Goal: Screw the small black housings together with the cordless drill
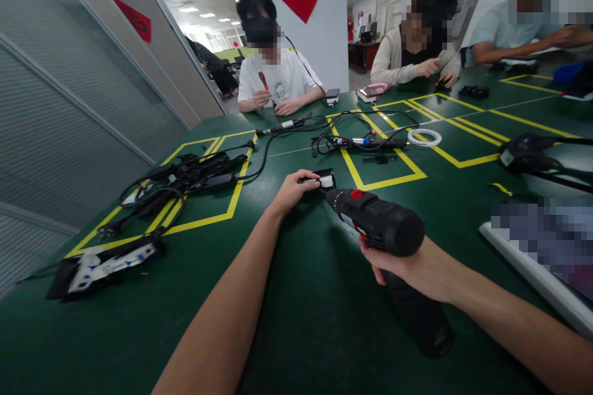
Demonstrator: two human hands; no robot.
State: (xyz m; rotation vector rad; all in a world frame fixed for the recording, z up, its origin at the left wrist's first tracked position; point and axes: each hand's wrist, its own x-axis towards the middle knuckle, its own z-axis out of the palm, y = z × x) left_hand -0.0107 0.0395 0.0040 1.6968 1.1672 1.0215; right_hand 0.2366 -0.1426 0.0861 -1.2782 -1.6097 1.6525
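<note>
Right hand (407, 268) grips cordless drill (377, 222), bit aimed at small black part (322, 180); left hand (291, 191) pins part steady on tabletop (301, 321).

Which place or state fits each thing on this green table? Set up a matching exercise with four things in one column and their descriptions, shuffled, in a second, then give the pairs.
Things:
1. cordless drill
2. small black part
3. white ring
4. bundle of black cables

Descriptions:
A. lying on a yellow line, far right of the middle
B. held in the right hand, tip aimed forward
C. piled inside the yellow box on the left
D. steadied on the table by the left hand

Pairs: 1-B, 2-D, 3-A, 4-C
</note>
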